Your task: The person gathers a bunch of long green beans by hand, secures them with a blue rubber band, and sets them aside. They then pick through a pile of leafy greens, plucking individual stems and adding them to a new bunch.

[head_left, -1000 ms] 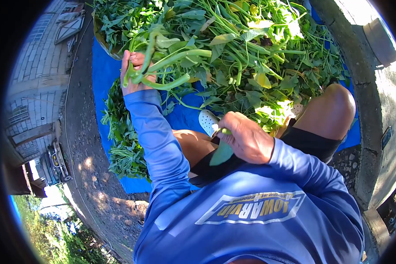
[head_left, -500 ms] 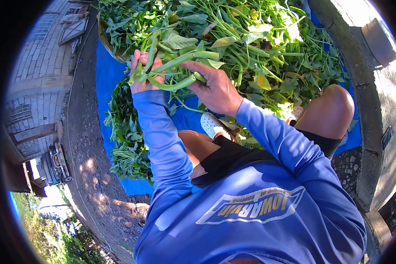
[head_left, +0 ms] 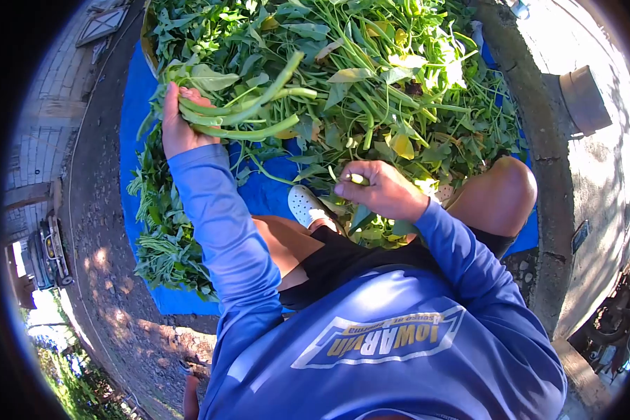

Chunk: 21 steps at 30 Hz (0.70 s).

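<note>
Right hand (head_left: 385,187): thumb and forefinger pinch a short stem piece (head_left: 358,179); a leaf (head_left: 361,217) shows just below, its attachment unclear
Left hand (head_left: 189,122): grasps a bunch of stems (head_left: 259,131), out to the person's left
Handling: hold the bunch firmly without crushing; line up the bare ends; best keep the stem piece apart from them
Stem axis: roughly left to right; bare ends point right, one angled away from the body
Leaf pile (head_left: 371,77): beyond the hands, on a blue sheet (head_left: 133,98)
</note>
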Available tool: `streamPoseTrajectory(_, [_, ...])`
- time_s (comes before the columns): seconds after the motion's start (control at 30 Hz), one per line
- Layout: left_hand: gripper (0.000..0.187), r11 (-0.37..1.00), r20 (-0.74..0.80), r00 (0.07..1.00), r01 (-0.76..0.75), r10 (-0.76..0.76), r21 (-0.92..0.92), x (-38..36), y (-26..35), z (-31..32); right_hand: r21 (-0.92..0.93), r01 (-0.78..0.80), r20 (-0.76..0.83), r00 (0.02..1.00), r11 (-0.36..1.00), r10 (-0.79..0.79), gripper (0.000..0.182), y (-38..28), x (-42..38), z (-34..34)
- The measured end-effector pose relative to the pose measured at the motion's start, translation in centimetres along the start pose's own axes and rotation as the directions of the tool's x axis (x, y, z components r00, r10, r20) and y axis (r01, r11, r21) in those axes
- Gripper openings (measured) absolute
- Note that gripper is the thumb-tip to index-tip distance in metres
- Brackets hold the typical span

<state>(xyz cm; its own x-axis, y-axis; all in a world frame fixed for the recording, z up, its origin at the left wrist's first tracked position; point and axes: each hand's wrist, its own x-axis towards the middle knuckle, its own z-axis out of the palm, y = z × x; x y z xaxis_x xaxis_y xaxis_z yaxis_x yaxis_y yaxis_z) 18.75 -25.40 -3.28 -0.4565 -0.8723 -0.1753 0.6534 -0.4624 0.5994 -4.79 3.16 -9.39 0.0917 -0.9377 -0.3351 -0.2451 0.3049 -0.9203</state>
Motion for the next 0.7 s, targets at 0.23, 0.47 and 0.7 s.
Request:
streamPoseTrajectory(0.23, [0.019, 0.99, 0.009, 1.0, 0.016, -0.017, 0.137, -1.8, -1.1, 2.4, -0.207, 0.065, -0.499, 0.851, 0.976, -0.162, 0.028, -2.3, 2.0, -8.0])
streamPoseTrajectory(0.47, [0.022, 0.934, -0.117, 0.983, -0.094, 0.142, 0.346, -1.9, -3.5, 5.3, -0.625, -0.312, -0.601, 0.777, 0.715, -0.186, 0.03, -0.8, 17.6, -13.6])
streamPoseTrajectory(0.7, [0.028, 0.869, -0.071, 0.958, -0.219, 0.277, 0.444, -3.1, -3.0, 4.8, -0.441, -0.19, -0.643, 0.749, 0.877, -0.16, 0.042, -1.3, 19.6, -18.3])
